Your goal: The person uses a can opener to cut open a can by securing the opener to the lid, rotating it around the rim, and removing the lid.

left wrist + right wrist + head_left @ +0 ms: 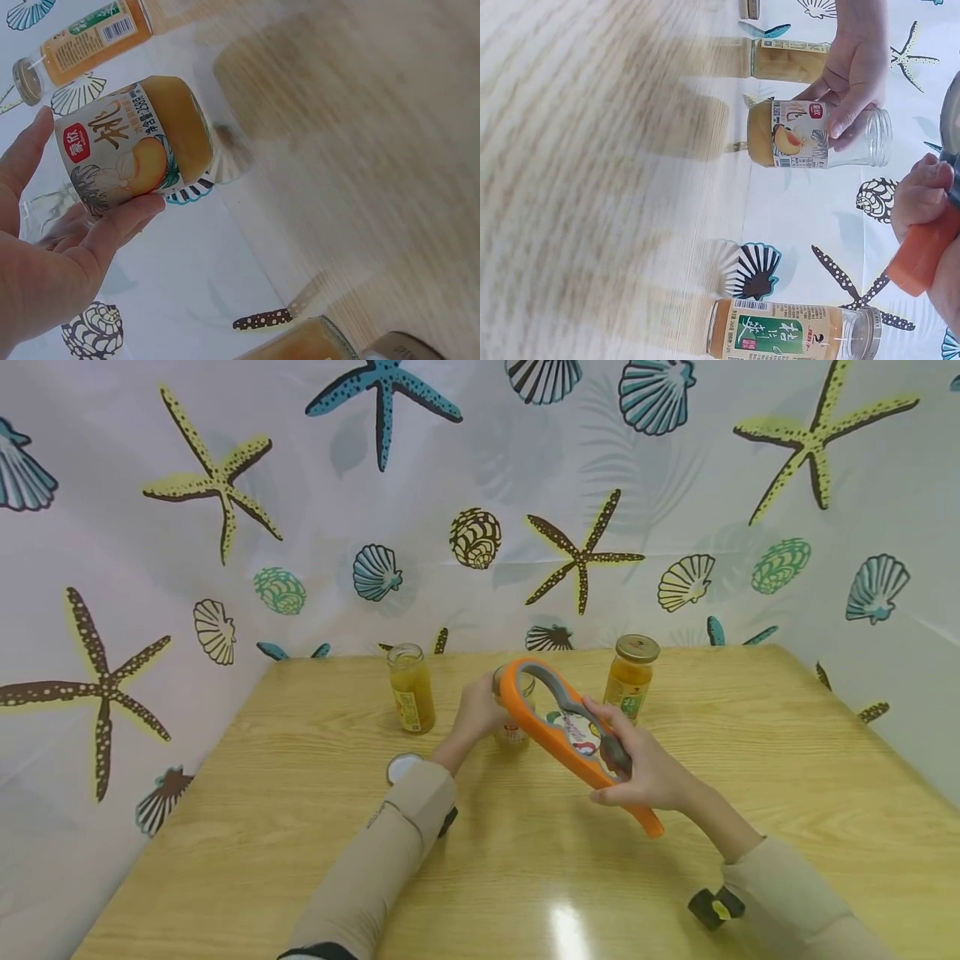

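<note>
Near the worktop (300,827)'s far edge, the left hand (477,706) holds a jar (135,142) around its upper half, base projecting beyond the fingertips, while the right hand (648,768) grips an orange opener (555,743) by its handles.

Gripped jar (513,745) is partly blocked by the orange opener (551,737) in the head view, and its tiny label (513,733) can't be read. Opener's mostly cropped in the right wrist view; another jar (306,343) gets chopped by the left wrist one's bottom edge.
</note>
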Tool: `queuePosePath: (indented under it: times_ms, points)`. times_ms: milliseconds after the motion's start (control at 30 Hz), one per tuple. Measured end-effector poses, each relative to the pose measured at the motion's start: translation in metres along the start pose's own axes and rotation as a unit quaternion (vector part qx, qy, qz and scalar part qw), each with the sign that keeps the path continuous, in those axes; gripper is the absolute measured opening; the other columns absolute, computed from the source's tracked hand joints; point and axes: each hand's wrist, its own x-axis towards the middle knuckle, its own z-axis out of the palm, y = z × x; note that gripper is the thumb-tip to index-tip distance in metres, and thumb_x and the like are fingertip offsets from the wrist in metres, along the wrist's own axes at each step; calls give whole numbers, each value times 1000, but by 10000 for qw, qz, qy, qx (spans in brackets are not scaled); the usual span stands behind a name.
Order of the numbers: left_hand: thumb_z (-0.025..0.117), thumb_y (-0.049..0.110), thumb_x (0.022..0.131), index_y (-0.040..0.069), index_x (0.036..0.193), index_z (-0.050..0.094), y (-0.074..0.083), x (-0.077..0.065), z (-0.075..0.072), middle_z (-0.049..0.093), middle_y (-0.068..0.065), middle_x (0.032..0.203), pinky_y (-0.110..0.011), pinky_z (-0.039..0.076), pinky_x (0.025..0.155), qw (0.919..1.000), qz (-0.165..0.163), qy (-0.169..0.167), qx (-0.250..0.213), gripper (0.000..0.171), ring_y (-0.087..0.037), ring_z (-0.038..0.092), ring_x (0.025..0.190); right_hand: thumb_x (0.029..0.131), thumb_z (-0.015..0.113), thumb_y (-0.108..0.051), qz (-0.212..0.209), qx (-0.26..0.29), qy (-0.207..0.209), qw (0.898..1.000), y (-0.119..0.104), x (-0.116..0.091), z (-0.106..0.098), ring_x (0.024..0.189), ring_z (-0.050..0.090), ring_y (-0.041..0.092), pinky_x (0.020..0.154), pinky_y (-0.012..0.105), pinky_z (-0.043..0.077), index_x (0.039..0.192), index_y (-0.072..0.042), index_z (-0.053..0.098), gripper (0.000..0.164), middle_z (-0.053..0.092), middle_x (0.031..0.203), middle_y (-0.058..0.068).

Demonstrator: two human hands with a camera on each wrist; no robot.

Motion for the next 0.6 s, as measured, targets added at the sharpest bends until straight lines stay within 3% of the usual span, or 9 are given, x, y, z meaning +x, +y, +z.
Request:
queuePosePath:
  times_ms: [133,367,600]
  points:
    - [77,12,72,-1,106,57,-2,8,1,62,-13,102,-37,48,84,9997,-58,194,-96,42,-28,57,97,65,73,-2,147,85,30,9999,1,-1,0,57,35,6,46,21,33,143,-9,20,94,39,73,3]
    - [79,8,68,-2,114,55,-7,15,4,59,-16,113,-37,44,91,9986,-321,316,-278,53,-30,53,108,66,72,-4,202,233,102,9995,2,-2,0,65,41,13,51,23,38,143,-8,18,94,43,88,14]
    - [81,7,66,-3,113,55,-9,19,7,59,-16,112,-36,44,92,9969,-435,528,-394,55,-30,52,108,65,72,-6,120,92,218,9996,3,-3,-1,64,41,13,51,23,38,144,-9,18,95,43,91,14]
